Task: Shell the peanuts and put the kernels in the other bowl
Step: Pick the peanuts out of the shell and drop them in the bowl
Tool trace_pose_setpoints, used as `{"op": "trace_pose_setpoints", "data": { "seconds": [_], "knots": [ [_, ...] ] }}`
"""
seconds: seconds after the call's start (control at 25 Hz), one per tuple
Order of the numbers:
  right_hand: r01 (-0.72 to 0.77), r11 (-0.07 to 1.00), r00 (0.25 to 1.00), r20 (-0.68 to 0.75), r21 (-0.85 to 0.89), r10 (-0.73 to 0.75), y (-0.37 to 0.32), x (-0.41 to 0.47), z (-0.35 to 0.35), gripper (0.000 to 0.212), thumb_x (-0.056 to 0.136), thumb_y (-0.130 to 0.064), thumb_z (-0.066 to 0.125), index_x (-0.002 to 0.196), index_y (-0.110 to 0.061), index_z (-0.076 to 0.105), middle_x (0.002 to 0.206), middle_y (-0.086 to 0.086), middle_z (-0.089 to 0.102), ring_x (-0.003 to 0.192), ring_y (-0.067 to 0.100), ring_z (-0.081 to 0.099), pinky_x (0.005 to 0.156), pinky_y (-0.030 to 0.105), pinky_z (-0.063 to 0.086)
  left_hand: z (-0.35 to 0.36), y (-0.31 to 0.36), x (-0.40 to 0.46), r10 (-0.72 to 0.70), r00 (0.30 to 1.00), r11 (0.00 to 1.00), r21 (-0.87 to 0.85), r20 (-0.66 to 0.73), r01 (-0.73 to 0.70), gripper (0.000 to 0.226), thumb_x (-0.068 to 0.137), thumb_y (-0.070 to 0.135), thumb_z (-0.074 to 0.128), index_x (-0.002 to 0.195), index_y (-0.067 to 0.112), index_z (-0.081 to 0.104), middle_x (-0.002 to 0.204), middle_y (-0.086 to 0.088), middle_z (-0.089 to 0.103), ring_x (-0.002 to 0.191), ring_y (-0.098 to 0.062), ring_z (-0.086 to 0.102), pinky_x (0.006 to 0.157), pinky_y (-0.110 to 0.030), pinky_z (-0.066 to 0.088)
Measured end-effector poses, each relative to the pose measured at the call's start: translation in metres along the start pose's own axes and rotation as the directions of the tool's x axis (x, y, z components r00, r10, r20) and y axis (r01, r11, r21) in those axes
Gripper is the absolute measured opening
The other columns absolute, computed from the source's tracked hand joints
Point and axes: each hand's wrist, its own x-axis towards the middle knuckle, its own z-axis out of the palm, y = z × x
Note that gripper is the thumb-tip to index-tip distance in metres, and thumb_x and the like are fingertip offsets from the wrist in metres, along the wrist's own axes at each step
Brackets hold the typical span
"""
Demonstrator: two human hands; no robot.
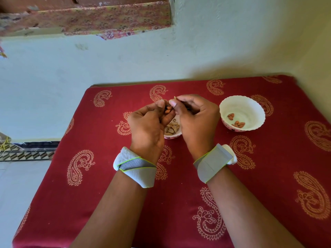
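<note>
A: Head view: our left hand (148, 122) and right hand (195, 117) meet at mid-frame, fingers curled, both pinching one cracked peanut (168, 110) between the thumbs and fingertips. A bit of pale shell (175, 98) sticks up above our right thumb.

B: How much of that peanut can we see?

A: Only a sliver of reddish kernel and dark shell edge; the rest is hidden inside our fingers. The shell bowl (172, 136) sits directly under our hands, so we see just its near rim and a patch of broken shells (172, 127), too jumbled to count.

B: And the kernels?

A: The kernel bowl (242, 104), white and scalloped, stands right of our hands, apart from them. We count about six kernels (238, 123) in it: two towards the left, roughly four lower down, partly overlapping.

B: Anything else?

A: Two bowls, two grey wrist straps (212, 162), all over the red paisley cloth (107, 176) on the counter, whose lower edge is cut off by the frame.
</note>
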Motion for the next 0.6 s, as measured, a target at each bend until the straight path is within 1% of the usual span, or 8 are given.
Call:
{"op": "trace_pose_setpoints", "data": {
  "seconds": [0.12,0.2,0.24,0.28,0.36,0.44,0.52,0.6],
  "knots": [
    [-0.083,0.989,0.995,-0.041,0.122,0.088,0.001,-0.001,0.004,0.011,0.080,-0.005,0.085,0.088,-0.005,0.078,0.077,0.008,0.079,0.071,0.020,0.077,0.071,0.036,0.064,0.000,0.002,-0.001,0.001,1.000,1.000,0.000,-0.010,-0.001,0.016,0.097,-0.013,0.057,0.082,-0.009,0.062,0.063,-0.013,0.071,0.062,-0.022,0.073,0.073,-0.036,0.066],
    [-0.134,0.971,0.987,-0.061,0.196,0.148,0.002,0.000,0.006,0.012,0.081,-0.004,0.085,0.090,-0.002,0.077,0.074,0.009,0.078,0.067,0.021,0.076,0.071,0.042,0.065,-0.001,0.004,-0.001,-0.004,1.000,1.000,-0.020,-0.013,0.003,0.016,0.098,-0.013,0.055,0.083,-0.009,0.061,0.067,-0.017,0.072,0.064,-0.025,0.074,0.071,-0.035,0.066],
    [-0.137,0.972,0.986,-0.064,0.193,0.151,0.002,0.001,0.005,0.012,0.081,-0.005,0.085,0.090,-0.002,0.077,0.073,0.009,0.077,0.066,0.021,0.076,0.071,0.044,0.065,-0.002,0.005,0.000,-0.001,1.000,1.000,-0.026,-0.012,0.001,0.015,0.098,-0.012,0.055,0.085,-0.010,0.061,0.072,-0.020,0.071,0.068,-0.029,0.074,0.072,-0.036,0.066],
    [-0.110,0.984,0.991,-0.064,0.139,0.120,0.003,0.001,0.003,0.011,0.082,-0.006,0.085,0.089,-0.003,0.077,0.073,0.010,0.077,0.066,0.022,0.075,0.070,0.045,0.065,-0.003,0.006,0.000,0.004,1.000,1.000,-0.026,-0.011,-0.004,0.015,0.099,-0.012,0.055,0.086,-0.010,0.062,0.076,-0.023,0.071,0.071,-0.031,0.075,0.074,-0.037,0.066],
    [0.029,0.996,0.999,-0.022,-0.089,-0.031,0.006,0.001,-0.004,0.010,0.082,-0.009,0.085,0.088,-0.004,0.079,0.077,0.010,0.079,0.068,0.023,0.075,0.068,0.042,0.063,-0.006,0.010,0.003,0.020,1.000,0.999,-0.028,-0.017,-0.020,0.015,0.099,-0.011,0.054,0.086,-0.010,0.062,0.081,-0.025,0.070,0.073,-0.032,0.076,0.078,-0.039,0.066],
    [0.212,0.932,0.976,0.109,-0.295,-0.188,0.008,0.001,-0.011,0.008,0.083,-0.012,0.084,0.085,-0.004,0.081,0.080,0.010,0.080,0.069,0.025,0.074,0.065,0.041,0.060,-0.009,0.014,0.007,0.032,0.999,0.999,-0.035,-0.031,-0.033,0.014,0.100,-0.010,0.054,0.088,-0.010,0.062,0.083,-0.025,0.070,0.074,-0.031,0.077,0.080,-0.040,0.065],
    [0.338,0.848,0.935,0.252,-0.408,-0.251,0.009,0.000,-0.012,0.008,0.085,-0.014,0.082,0.083,-0.006,0.082,0.079,0.013,0.080,0.071,0.032,0.072,0.062,0.044,0.057,-0.009,0.015,0.009,0.033,0.999,0.999,-0.039,-0.036,-0.035,0.013,0.100,-0.011,0.054,0.090,-0.010,0.062,0.085,-0.026,0.070,0.074,-0.030,0.078,0.080,-0.040,0.065],
    [0.368,0.820,0.921,0.291,-0.438,-0.257,0.008,-0.001,-0.010,0.008,0.089,-0.013,0.078,0.087,-0.006,0.082,0.081,0.013,0.079,0.073,0.034,0.071,0.064,0.046,0.056,-0.009,0.014,0.008,0.029,0.999,0.999,-0.044,-0.028,-0.030,0.012,0.100,-0.011,0.052,0.092,-0.010,0.062,0.089,-0.028,0.069,0.076,-0.031,0.077,0.081,-0.039,0.065]
  ]
}}
